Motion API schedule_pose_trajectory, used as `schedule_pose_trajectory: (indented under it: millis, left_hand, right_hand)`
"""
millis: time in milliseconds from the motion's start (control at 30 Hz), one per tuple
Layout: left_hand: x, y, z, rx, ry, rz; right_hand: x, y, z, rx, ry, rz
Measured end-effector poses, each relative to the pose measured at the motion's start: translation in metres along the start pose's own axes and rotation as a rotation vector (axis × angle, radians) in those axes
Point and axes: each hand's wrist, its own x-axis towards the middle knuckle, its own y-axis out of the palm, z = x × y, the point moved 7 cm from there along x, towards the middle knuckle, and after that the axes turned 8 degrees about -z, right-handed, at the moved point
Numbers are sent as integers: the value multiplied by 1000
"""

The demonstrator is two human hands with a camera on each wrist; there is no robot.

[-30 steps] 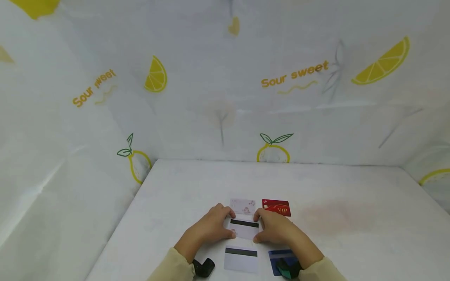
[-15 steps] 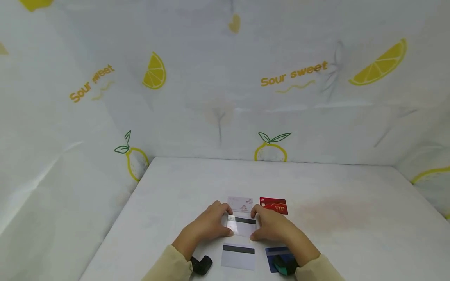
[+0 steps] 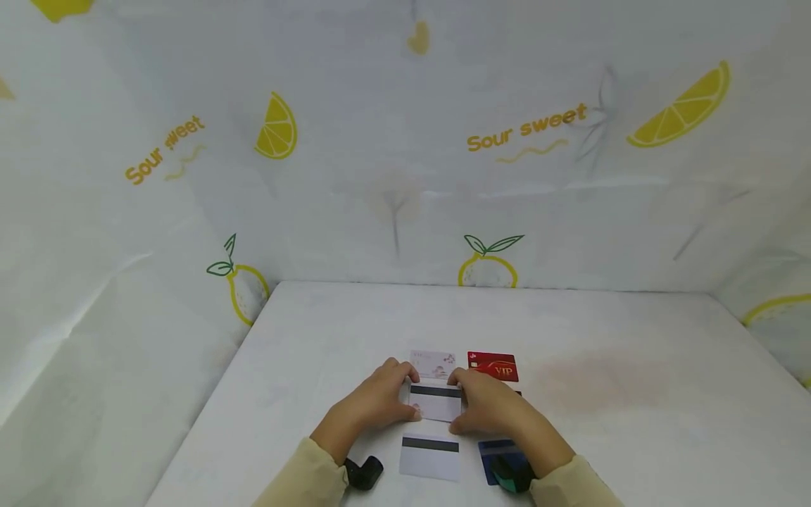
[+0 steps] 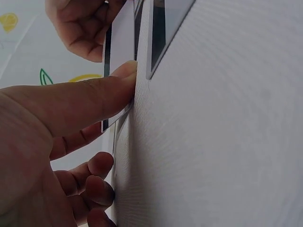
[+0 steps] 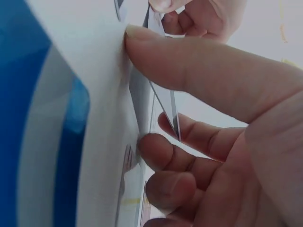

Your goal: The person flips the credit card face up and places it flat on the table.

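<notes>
Pinches a striped white card [image 3: 435,405] by its left end with the left hand [image 3: 375,398], with the thumb toward its near corner and the forefinger bent toward its far one. Grips the card's right end with the right hand [image 3: 491,403], likewise with bent thumb and forefinger. Holds it well in from the left edge of the bench [image 3: 342,324], tilted in the wrist views, with its dark stripe toward the bench's far edge. Leaves only a dark strip [image 3: 519,393] showing behind the right hand, too little to identify. Has a second striped card [image 3: 429,465] flat on the bench just nearer, and a pink-patterned card [image 3: 433,362] just beyond, toward the far edge, with a red VIP card [image 3: 497,367] to its right. Wears a black device [image 3: 364,473] at the left wrist and a black-and-green device [image 3: 514,480] at the right, over part of a blue card [image 3: 497,448]. Meets a lemon-printed wall covering [image 3: 355,197] along the bench's far edge.
</notes>
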Motion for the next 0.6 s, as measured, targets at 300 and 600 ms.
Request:
schedule_pose_trajectory:
  millis: [300,600]
  left_hand:
    - [1,-1,-1,41,44,2]
    - [0,0,0,69,111,28]
  right_hand:
    - [-4,0,9,4,-50,-40]
    - [-4,-1,6,45,-70,-27]
